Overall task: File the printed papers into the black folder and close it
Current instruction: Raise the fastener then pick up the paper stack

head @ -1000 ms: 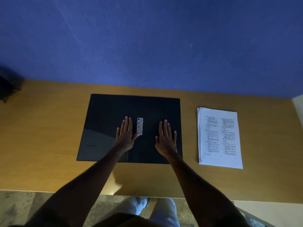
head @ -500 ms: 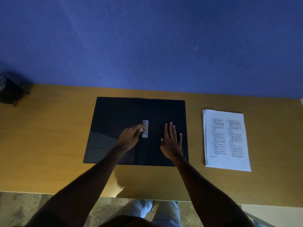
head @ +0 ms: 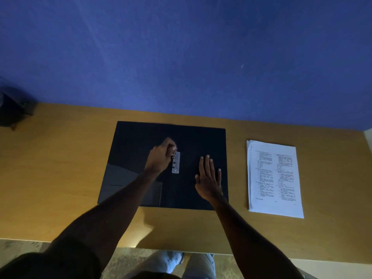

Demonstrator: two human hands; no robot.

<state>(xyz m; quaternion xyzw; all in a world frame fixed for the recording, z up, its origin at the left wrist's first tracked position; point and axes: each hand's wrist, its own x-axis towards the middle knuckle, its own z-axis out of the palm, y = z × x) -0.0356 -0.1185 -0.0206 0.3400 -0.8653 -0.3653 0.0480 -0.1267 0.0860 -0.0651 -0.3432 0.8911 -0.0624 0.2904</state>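
Folder open, papers waiting

Your left hand (head: 160,158) pinches the top of the metal clip (head: 175,162) in the open black folder (head: 197,141). Your right hand (head: 209,179) lies flat, fingers spread, on its right half. Printed papers (head: 273,178) sit on the desk (head: 60,168), just right of it.

I see a wooden desk (head: 60,178) with a warm yellow-brown top that fills the middle of my view. Behind it rises a plain blue wall (head: 181,57), matte and dimly lit, with a small pale mark (head: 242,66) toward its right side. At the far left edge, on the back corner of the desk, sits a dark object (head: 12,111) too shadowed for me to identify. Below the desk's near edge I see a strip of speckled floor (head: 20,248). At the far right a pale surface (head: 368,135) meets the blue wall.
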